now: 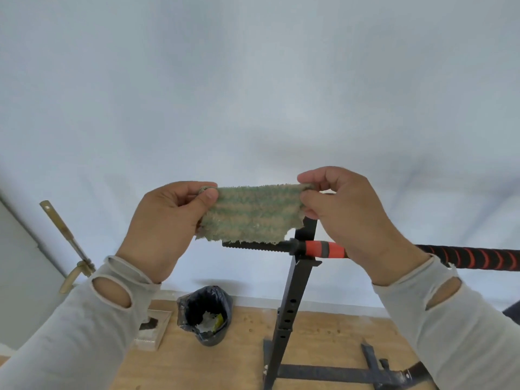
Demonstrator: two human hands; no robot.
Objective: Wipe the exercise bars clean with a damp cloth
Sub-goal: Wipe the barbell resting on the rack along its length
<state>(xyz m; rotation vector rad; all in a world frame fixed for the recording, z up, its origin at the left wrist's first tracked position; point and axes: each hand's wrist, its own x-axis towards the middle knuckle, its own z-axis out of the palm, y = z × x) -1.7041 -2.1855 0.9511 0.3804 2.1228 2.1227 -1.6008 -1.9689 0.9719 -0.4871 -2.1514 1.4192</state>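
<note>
Between my left hand [166, 220] and right hand [346, 212], each pinching an upper corner, the cloth [250, 213] hangs stretched just above the bar [323, 249], not clearly touching it, so I judge the wiping mostly still ahead.

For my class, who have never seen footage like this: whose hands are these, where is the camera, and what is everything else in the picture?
The single picture comes from a camera worn on a person's head, looking forward and down. The left hand and right hand pinch the top corners of a frayed green-and-tan cloth, stretched between them. Behind it a black stand carries an exercise bar with red and black grips. On the wooden floor stands a bin lined with a black bag.
</note>
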